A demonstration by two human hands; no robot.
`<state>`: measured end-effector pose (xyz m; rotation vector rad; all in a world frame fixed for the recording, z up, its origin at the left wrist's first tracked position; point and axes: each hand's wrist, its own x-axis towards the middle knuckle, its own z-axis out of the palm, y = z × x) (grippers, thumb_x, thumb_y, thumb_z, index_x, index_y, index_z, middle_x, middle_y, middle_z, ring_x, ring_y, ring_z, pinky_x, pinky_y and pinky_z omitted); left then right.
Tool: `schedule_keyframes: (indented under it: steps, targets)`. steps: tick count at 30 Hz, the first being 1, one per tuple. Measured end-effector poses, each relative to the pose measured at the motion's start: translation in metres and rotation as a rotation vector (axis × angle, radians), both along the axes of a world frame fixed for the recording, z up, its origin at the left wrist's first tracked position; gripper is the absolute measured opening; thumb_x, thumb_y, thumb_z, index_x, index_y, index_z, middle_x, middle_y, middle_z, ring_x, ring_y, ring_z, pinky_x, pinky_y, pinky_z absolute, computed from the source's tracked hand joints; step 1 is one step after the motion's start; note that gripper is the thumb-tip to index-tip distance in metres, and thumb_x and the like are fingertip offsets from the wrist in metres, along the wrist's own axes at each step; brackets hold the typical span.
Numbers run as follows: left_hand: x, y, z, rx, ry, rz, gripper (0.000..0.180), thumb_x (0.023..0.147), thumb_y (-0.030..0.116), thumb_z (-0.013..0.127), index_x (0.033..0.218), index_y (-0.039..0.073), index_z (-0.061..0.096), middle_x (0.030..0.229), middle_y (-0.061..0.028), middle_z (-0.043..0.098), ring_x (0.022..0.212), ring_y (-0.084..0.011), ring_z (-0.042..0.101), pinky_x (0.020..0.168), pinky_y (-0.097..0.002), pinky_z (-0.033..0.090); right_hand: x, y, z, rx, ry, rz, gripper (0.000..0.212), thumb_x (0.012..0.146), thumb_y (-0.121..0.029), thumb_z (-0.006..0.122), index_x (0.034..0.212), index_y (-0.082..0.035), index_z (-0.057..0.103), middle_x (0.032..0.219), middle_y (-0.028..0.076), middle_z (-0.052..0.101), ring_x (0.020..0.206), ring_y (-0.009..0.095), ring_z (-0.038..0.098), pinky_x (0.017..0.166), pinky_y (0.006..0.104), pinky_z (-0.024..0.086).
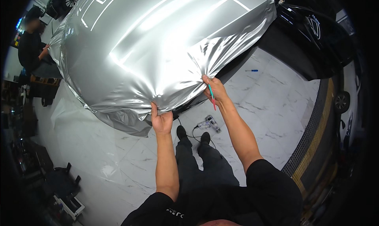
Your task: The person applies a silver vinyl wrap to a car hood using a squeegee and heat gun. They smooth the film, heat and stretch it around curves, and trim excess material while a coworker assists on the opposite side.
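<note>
Spreading beneath everything, one pale marbled floor carries the scene. On it stands one black car, its front covered by one silver film that hangs past the bodywork, probably so that there is spare margin to hold. One clear sheet lies on the floor to the left, near the film's drooping edge. One co-worker is at the far left, a hand at the film's border; holding that side likely limits sagging and creasing.

Nearer, two of the wearer's hands work the closest edge, set apart from each other. The left grip pinches the silver film, thumb on top and fingers curled under; the right grip pinches a gathered bunch farther right. Creases fan out from both, suggesting the film is under tension.

One grey gun-shaped tool rests on the floor beside two dark shoes, perhaps placed to be within reach, with one cord near it. One slim teal-and-red tool is tucked in the right grip, presumably so the fingers can pinch without putting it down. One blue-handled tool lies alone on the floor, well apart.
</note>
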<state>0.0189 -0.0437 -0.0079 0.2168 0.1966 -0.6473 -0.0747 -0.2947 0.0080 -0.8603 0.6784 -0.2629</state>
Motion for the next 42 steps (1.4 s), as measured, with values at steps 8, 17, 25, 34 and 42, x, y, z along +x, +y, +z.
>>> schedule_keyframes:
  steps: [8, 17, 25, 34, 42]
  targets:
    - [0.0, 0.0, -0.007, -0.011, -0.009, -0.006, 0.033, 0.108, 0.028, 0.055, 0.132, 0.006, 0.063, 0.137, -0.0049, 0.065, 0.129, -0.0216, 0.057, 0.119, -0.0419, 0.038, 0.002, 0.004, 0.0, -0.075, 0.115, -0.028, 0.043, 0.102, -0.041, 0.067, 0.074, -0.012, 0.051, 0.048, -0.004, 0.04, 0.035, 0.009, 0.034, 0.036, 0.0267, 0.027]
    - [0.001, -0.001, -0.01, -0.022, -0.016, 0.003, 0.034, 0.108, 0.029, 0.055, 0.133, 0.007, 0.063, 0.138, -0.0049, 0.064, 0.13, -0.0223, 0.056, 0.12, -0.0426, 0.036, -0.048, 0.026, 0.024, -0.342, 0.259, 0.001, 0.047, 0.104, -0.044, 0.061, 0.097, 0.002, 0.069, 0.07, 0.003, 0.061, 0.058, 0.009, 0.055, 0.051, 0.0272, 0.045]
    - [-0.003, -0.002, -0.011, -0.043, -0.033, 0.005, 0.034, 0.107, 0.027, 0.056, 0.134, 0.008, 0.063, 0.139, -0.005, 0.064, 0.131, -0.0227, 0.056, 0.119, -0.0432, 0.037, -0.293, 0.204, 0.032, -0.183, 0.683, 0.949, 0.05, 0.104, -0.051, 0.058, 0.098, -0.005, 0.076, 0.081, 0.003, 0.069, 0.08, 0.009, 0.06, 0.075, 0.0283, 0.049]
    - [-0.001, 0.0, -0.014, -0.082, 0.0, 0.0, 0.035, 0.108, 0.028, 0.054, 0.136, 0.008, 0.063, 0.14, -0.0048, 0.063, 0.132, -0.0218, 0.055, 0.12, -0.043, 0.036, -0.151, 0.036, 0.105, -0.441, 0.546, 0.861, 0.051, 0.095, -0.041, 0.074, 0.129, -0.005, 0.064, 0.1, 0.006, 0.067, 0.088, 0.015, 0.06, 0.085, 0.0328, 0.052]
    - [-0.002, -0.002, -0.014, -0.049, 0.048, -0.028, 0.036, 0.109, 0.03, 0.054, 0.137, 0.008, 0.062, 0.141, -0.0037, 0.062, 0.132, -0.021, 0.055, 0.119, -0.043, 0.036, 0.093, -0.203, 0.101, -1.12, 0.313, 0.018, 0.036, 0.096, -0.02, 0.075, 0.119, 0.007, 0.068, 0.099, 0.007, 0.073, 0.082, 0.011, 0.066, 0.074, 0.0269, 0.054]
